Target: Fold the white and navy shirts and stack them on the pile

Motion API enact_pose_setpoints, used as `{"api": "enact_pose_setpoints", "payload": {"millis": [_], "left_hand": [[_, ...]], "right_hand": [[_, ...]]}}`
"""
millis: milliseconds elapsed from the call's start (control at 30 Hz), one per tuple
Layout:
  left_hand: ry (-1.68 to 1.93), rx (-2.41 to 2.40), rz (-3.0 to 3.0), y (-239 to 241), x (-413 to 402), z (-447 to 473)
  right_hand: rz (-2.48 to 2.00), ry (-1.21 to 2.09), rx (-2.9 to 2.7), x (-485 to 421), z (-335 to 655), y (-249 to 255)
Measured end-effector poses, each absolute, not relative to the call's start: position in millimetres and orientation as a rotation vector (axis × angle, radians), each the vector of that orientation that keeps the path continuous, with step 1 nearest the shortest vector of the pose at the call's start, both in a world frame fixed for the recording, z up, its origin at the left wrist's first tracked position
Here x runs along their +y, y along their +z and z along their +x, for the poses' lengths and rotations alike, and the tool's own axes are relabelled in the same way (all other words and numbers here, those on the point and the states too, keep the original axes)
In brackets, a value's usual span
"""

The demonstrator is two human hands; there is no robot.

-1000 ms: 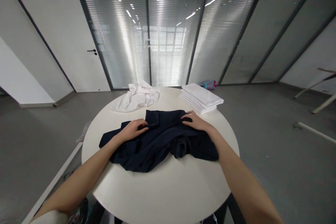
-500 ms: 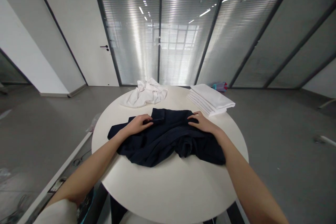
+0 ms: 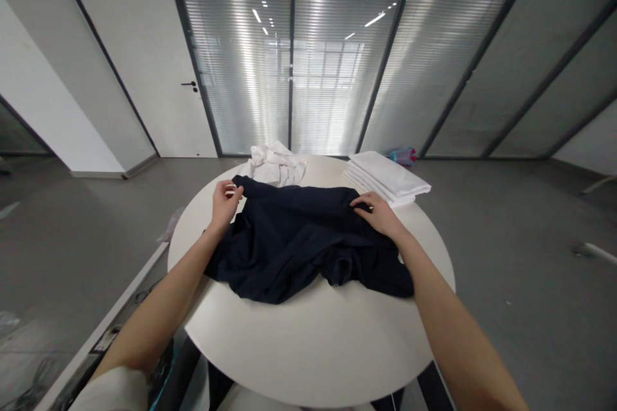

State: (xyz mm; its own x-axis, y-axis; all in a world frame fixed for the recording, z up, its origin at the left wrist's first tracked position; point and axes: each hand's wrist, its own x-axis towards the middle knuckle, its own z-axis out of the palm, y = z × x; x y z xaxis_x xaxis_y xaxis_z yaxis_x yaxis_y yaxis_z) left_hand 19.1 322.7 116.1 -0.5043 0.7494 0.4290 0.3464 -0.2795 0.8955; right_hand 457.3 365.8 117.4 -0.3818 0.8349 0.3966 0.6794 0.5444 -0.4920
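Along the crumpled navy cloth garment (image 3: 294,225), my left hand (image 3: 224,205) pinches its far-left corner.
My right hand (image 3: 379,214) touches its far-right edge, grip unclear from here, seemingly bracing the span between; beneath it lies the round white table (image 3: 308,347).

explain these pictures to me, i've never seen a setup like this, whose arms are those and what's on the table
There is no robot here: the arms belong to a person working with bare hands. Every picture comes from one camera worn on that person's head, looking forward and down.

On the round white table lies a rumpled dark cloth. Toward the far side are a crumpled white cloth on the left and a folded white stack on the right.

The left hand pinches the dark cloth at its far left corner. The right hand has its fingers on the far right part; how firmly they grip can't be seen.
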Motion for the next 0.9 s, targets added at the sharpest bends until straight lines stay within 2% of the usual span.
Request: {"api": "enact_pose_setpoints", "payload": {"millis": [100, 167, 400, 500, 700, 800, 900], "left_hand": [[1.948, 1.818, 1.589, 120.0, 314.3, 26.0], [1.839, 1.746, 1.839, 127.1, 303.8, 34.4], [0.737, 0.947, 2.308, 155.8, 239.0, 92.0], [0.497, 0.869, 2.418, 156.2, 219.8, 111.7], [0.673, 1.014, 2.408, 151.4, 226.4, 96.6], [0.893, 1.164, 2.348, 162.0, 227.1, 70.7], [1.262, 1.384, 2.245, 179.3, 213.8, 43.9]], "right_hand": [[-1.35, 0.22, -2.14, 362.2, 457.1, 115.2], [-1.446, 0.15, -2.155, 359.5, 457.2, 114.4], [-1.624, 0.314, -2.275, 347.7, 452.2, 119.5], [-1.59, 0.386, -2.125, 346.7, 448.7, 121.5], [-1.511, 0.401, -1.779, 356.1, 456.6, 135.8], [-1.236, 0.619, -1.288, 359.7, 465.1, 143.3], [-0.948, 0.832, -0.939, 357.0, 466.7, 149.4]]}}
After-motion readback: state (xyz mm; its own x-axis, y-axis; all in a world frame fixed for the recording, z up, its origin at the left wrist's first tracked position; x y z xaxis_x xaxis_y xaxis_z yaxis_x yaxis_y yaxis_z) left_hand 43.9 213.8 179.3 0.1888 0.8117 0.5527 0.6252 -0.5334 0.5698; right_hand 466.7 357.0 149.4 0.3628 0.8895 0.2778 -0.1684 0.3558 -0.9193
